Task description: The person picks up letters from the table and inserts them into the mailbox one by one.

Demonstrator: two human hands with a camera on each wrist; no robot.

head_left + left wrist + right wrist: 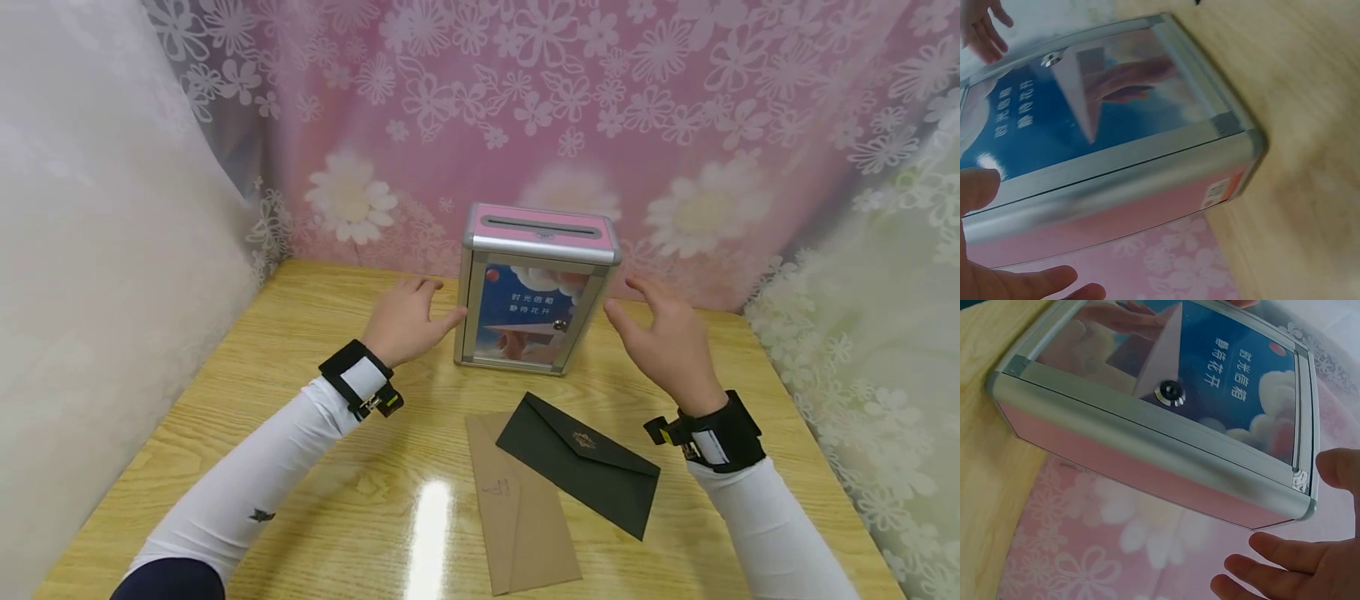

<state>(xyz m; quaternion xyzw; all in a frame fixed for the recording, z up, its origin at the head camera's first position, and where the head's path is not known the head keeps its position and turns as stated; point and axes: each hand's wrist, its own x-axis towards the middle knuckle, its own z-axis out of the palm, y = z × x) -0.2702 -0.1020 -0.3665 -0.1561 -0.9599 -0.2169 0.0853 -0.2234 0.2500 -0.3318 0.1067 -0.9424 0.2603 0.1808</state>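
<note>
A pink mailbox (525, 312) with silver metal edges stands upright on the wooden table, a slot (540, 227) in its top. Its blue picture door carries white characters and a small round lock (1170, 392). My left hand (408, 321) is at the box's left side, thumb tip right by the edge and fingers extended. On the other side, my right hand (667, 346) is held with thumb and fingers spread, close to the box's right edge. In the right wrist view its fingertips (1266, 544) are just off the box's corner. Neither hand holds anything.
In front of the box lies a dark envelope (577, 462) with a gold emblem, overlapping a brown kraft envelope (532, 533). A pink flowered curtain (450, 108) hangs behind the table (322, 467), and pale cloth hangs on both sides.
</note>
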